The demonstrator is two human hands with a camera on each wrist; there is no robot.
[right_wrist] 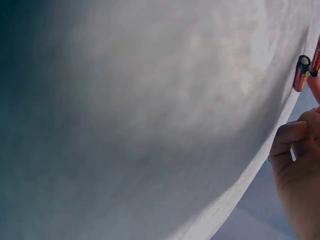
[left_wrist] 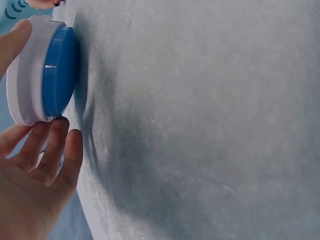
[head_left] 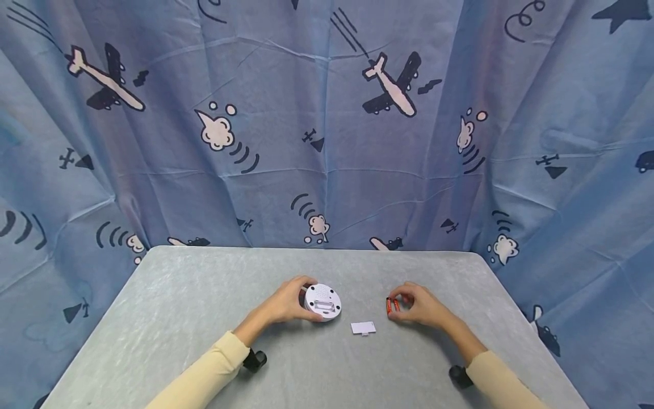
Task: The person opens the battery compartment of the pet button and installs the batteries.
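Observation:
In the head view my left hand (head_left: 286,301) grips a round white device (head_left: 323,301) by its sides, thumb and fingers on opposite edges. Its back faces up, showing an uncovered battery compartment with bare metal contacts. The left wrist view shows the blue dome (left_wrist: 60,72) on its other side, facing the tabletop. To the right, my right hand (head_left: 421,305) pinches a red-and-black battery (head_left: 389,305) between thumb and fingertips. A second battery (right_wrist: 301,73) of the same kind is close beside it, at the tabletop in the right wrist view.
A small white battery cover (head_left: 363,328) with a tab lies on the table between the hands. The grey-white table (head_left: 204,284) ends at a blue curtain (head_left: 286,142) printed with airplanes. Dark wrist cameras (head_left: 254,360) sit at both sleeves.

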